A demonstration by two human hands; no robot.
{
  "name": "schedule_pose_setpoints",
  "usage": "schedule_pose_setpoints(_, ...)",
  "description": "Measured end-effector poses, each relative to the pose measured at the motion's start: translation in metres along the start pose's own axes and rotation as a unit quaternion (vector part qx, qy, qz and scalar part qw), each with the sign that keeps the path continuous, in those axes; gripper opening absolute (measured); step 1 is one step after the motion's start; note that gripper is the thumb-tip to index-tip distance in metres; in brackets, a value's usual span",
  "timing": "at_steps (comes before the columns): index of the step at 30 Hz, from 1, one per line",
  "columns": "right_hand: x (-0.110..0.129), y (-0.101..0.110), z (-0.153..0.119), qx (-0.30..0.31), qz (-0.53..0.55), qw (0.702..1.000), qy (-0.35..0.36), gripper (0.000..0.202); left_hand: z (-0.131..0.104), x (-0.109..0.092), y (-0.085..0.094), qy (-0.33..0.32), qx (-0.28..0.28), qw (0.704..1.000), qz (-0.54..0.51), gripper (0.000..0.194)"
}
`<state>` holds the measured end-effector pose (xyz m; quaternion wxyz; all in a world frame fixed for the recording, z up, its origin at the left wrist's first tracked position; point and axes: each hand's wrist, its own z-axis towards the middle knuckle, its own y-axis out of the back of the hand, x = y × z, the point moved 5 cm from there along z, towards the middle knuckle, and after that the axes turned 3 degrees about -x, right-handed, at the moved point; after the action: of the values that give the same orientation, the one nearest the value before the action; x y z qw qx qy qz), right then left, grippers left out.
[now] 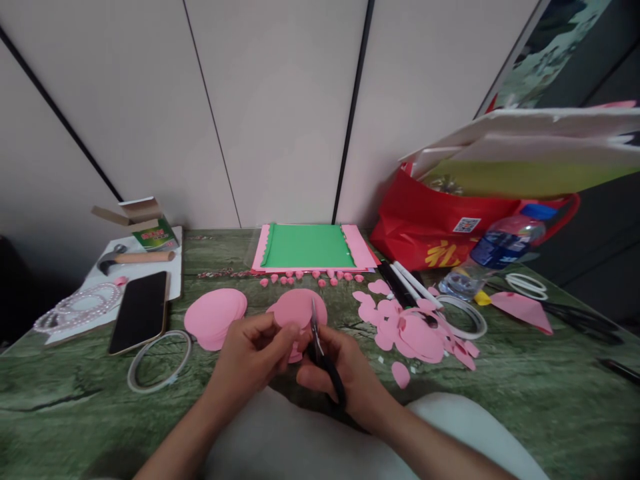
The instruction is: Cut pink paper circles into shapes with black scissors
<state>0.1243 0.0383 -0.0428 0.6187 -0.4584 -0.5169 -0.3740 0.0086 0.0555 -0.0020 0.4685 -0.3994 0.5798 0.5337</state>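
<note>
My right hand [347, 377] grips a pair of scissors [327, 367] with black handles, their narrow metal blades pointing up and away from me. Close to the blades, my left hand [263, 350] is closed in a pinch on a piece of pink paper, mostly hidden by the fingers. Just beyond the fingertips are round pink paper discs [300, 307], partly covered by my hands and the blades. To the left of my left hand lies a stack of pink paper circles [215, 317]. Cut pink paper pieces [417, 337] are heaped right of my right hand.
A row of small pink rolled pieces [320, 275] lies before a green sheet [307, 245]. Tape rolls [134, 377] [480, 327] lie on both sides. On the left are a phone [140, 313], hammer [145, 257] and beads [75, 310]; on the right, a bottle [500, 247] and red bag [405, 220].
</note>
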Motion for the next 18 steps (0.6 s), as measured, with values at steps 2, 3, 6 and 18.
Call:
schedule_pose_setpoints(2,-0.0014,0.0003,-0.0001,-0.001,-0.006,1.000,-0.005,0.036,-0.0004,0.0000,0.0004,0.004,-0.001,1.000,-0.007,0.032)
schedule_pose_setpoints(3,-0.0022,0.0003,-0.0001,-0.001,-0.005,1.000,-0.005,0.036,-0.0006,-0.0001,0.0006,0.006,-0.001,1.000,-0.012,0.032)
schedule_pose_setpoints(6,-0.0048,0.0006,-0.0004,-0.002,0.004,1.000,-0.011,0.034,-0.0012,-0.0006,0.0014,0.010,-0.004,1.000,-0.022,0.033)
schedule_pose_setpoints(18,-0.0014,-0.0020,-0.0015,-0.007,0.008,0.999,-0.035,0.030,-0.0008,-0.0023,0.0069,-0.001,-0.041,0.999,-0.033,0.033)
